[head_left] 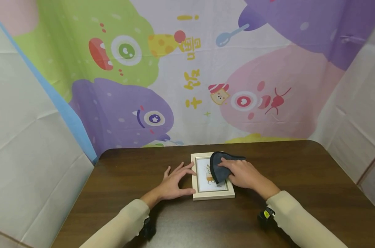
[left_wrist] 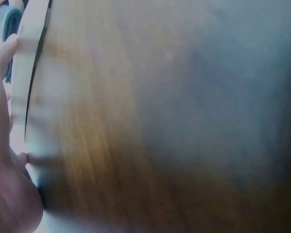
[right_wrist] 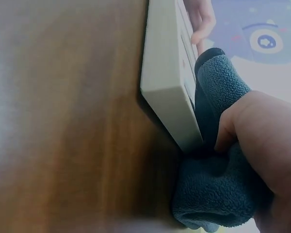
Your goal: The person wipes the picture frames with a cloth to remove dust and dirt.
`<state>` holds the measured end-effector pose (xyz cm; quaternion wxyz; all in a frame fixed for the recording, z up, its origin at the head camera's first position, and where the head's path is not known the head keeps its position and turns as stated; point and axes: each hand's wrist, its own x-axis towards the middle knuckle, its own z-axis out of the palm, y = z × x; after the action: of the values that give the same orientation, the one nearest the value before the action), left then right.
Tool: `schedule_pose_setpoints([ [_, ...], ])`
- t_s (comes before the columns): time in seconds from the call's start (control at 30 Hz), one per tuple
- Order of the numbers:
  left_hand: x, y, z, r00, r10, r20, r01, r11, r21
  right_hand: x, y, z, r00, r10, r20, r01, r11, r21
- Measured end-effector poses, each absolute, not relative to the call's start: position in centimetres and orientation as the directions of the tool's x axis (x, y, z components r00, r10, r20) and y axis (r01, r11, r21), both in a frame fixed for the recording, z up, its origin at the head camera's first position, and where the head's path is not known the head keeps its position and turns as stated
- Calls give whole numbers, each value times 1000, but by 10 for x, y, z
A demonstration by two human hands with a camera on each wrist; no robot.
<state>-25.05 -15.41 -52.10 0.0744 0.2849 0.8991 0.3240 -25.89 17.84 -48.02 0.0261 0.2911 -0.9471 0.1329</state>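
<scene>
A cream picture frame (head_left: pixel 212 196) with a plant print (head_left: pixel 206 184) behind its pane lies flat on the brown table. My left hand (head_left: pixel 172 183) rests at its left side, fingers spread and fairly straight, thumb and fingertips touching the border. Over the frame's upper right part, my right hand (head_left: pixel 244 174) grips a dark blue-grey cleaning cloth (head_left: pixel 219 171) with black edging and presses it onto the pane. In the right wrist view, the cloth (right_wrist: pixel 216 184) looks fluffy and bunches over the frame's side (right_wrist: pixel 160 97). Part of the print is hidden under it.
The dark wood table (head_left: pixel 119 179) extends around the frame on every side. Behind it hangs a curtain (head_left: pixel 200 120) printed with cartoon monsters. Pale panels (head_left: pixel 29 137) stand at both sides. A black device (head_left: pixel 148 229) is strapped at each wrist.
</scene>
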Motion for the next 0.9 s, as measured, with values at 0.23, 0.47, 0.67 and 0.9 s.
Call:
schedule_pose_setpoints([
  [0.23, -250, -154, -519, -827, 562, 38, 457, 630, 627, -279, 175, -476, -847, -524, 90, -528, 807, -264],
  [0.47, -250, -154, -521, -826, 559, 72, 467, 606, 644, -296, 175, -475, -859, -508, 58, -499, 808, -312],
  [0.67, -252, -155, -526, -830, 553, 70, 458, 605, 652, -304, 175, -474, -871, -489, 53, -479, 818, -318],
  [0.9, -254, -157, -535, -816, 560, 143, 506, 572, 645, -302, 174, -475, -874, -485, 46, -473, 824, -312],
])
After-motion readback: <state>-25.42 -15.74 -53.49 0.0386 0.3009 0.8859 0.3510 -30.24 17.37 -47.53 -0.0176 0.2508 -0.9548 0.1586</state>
